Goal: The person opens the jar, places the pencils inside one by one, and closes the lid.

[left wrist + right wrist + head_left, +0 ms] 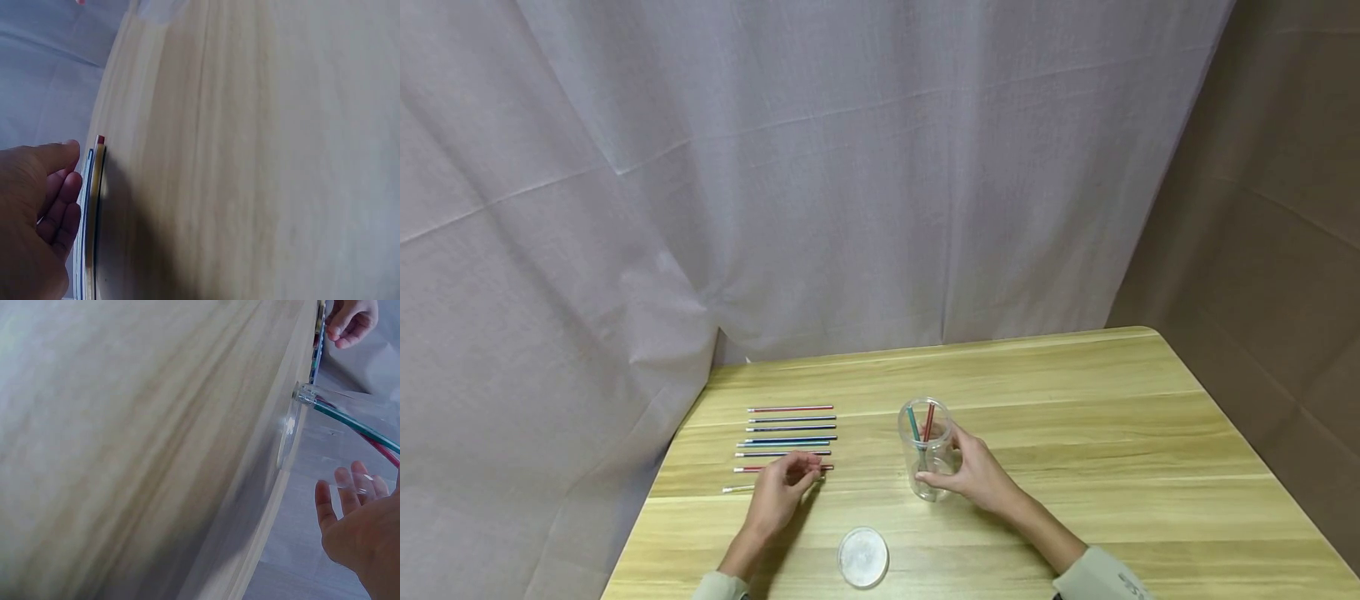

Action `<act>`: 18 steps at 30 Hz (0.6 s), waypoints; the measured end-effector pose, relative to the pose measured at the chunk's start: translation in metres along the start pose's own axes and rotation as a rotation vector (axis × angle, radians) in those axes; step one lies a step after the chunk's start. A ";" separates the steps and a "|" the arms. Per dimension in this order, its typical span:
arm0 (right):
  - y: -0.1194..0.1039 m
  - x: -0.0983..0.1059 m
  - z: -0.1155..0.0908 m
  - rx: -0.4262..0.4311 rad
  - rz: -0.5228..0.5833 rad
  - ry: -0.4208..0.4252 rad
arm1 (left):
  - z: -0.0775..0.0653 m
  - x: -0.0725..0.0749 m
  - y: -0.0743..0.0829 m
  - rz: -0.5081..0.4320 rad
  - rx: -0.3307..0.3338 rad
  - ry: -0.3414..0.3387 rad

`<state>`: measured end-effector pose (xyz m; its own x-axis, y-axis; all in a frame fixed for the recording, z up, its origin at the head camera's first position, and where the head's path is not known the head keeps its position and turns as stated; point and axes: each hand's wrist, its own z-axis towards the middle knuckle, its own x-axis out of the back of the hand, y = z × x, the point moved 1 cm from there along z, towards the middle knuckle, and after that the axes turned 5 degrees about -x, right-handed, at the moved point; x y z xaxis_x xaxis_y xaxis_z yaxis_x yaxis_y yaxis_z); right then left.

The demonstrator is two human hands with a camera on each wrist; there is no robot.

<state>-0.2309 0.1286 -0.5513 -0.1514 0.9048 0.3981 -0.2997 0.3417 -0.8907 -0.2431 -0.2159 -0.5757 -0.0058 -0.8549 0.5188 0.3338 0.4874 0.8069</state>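
My right hand (976, 477) holds a clear plastic jar (931, 486), thumb across the front and fingers round the far side. Inside the jar, a teal pencil (913, 423) and a red pencil (929, 422) lean apart. Over the near end of a row of pencils (790, 428) hovers my left hand (777, 493), fingers loosely bent and holding nothing. It partly covers a red pencil (747, 470) and the nearest, yellowish pencil (739, 488). In the left wrist view, the fingertips are close beside the pencil ends.
A round, clear lid (862, 557) lies flat near the front of the wooden table (1075, 400), between the two forearms. Grey cloth (850, 208) hangs behind the table's back edge, and a brown curtain (1262, 208) hangs on the right.
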 end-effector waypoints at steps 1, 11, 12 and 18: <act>0.000 0.000 0.000 0.001 -0.002 0.001 | 0.000 0.001 -0.001 0.010 -0.004 -0.004; -0.001 0.000 0.000 -0.004 -0.016 0.013 | -0.005 0.004 -0.008 0.075 -0.021 -0.012; -0.001 0.000 0.000 -0.006 -0.015 0.012 | -0.005 0.004 -0.008 0.077 -0.028 -0.012; -0.001 0.000 0.000 -0.006 -0.006 0.008 | -0.006 0.003 -0.011 0.114 -0.043 -0.012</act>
<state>-0.2304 0.1285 -0.5501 -0.1416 0.9046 0.4020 -0.2948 0.3492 -0.8895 -0.2412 -0.2254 -0.5850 0.0229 -0.7923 0.6098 0.3730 0.5726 0.7300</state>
